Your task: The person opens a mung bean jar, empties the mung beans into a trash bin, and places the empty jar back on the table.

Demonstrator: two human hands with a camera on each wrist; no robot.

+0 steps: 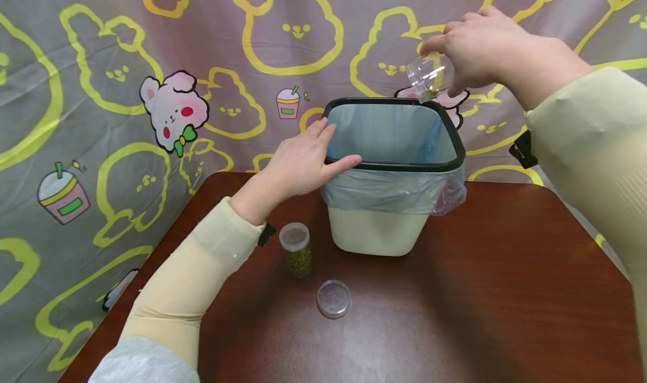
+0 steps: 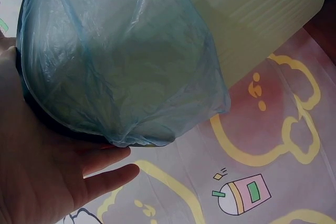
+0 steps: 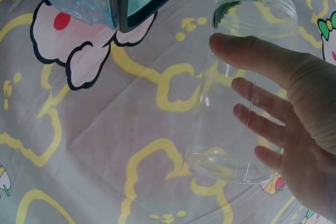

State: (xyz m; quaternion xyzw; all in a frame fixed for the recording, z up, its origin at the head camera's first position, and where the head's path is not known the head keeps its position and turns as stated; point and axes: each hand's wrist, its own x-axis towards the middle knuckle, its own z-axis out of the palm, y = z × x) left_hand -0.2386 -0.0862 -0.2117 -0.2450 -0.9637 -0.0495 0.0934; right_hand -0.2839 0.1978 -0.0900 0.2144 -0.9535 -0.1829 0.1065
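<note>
My right hand point(image 1: 482, 49) grips a clear jar point(image 1: 429, 75) above the back right of the trash bin point(image 1: 379, 231). The jar is tipped, its mouth toward the bin, and a few green grains point(image 3: 227, 10) lie near that mouth. Thumb on one side and fingers on the other, the hand spans the jar's wall point(image 3: 210, 129). On the bin's left rim rests my left hand point(image 1: 303, 161), fingers straight and thumb spread. A thin blue bag point(image 2: 142, 66) lines the bin and folds over its black rim point(image 1: 394, 167).
Left of the bin's base stands a lidded jar point(image 1: 298, 254) of small green beans. A clear round lid point(image 1: 333, 299) lies in front on the brown table point(image 1: 455, 315). Behind hangs a patterned grey cloth point(image 1: 227, 40).
</note>
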